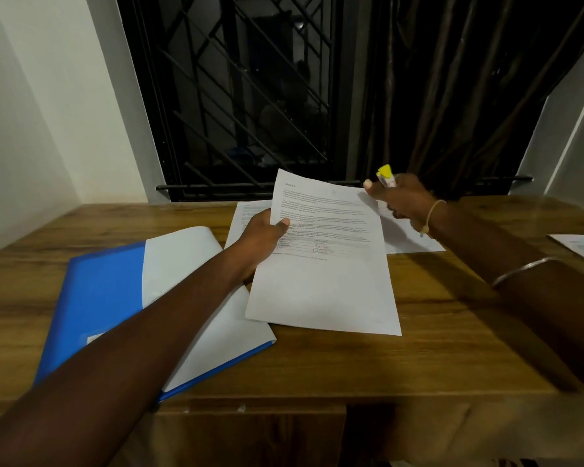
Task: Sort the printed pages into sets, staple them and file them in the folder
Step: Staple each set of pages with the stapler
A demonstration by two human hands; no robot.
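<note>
Now left hand [262,237] pinches the page [327,284] at its edge, likely light and floppy; right hand [403,202] clamps fingers round a yellow-tipped tool [385,174].

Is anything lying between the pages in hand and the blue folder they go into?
No object does. The pages, held by the left hand, hang right beside the folder; only the person's own left forearm crosses over it. The right hand holds a yellow stapler at their top corner.
</note>
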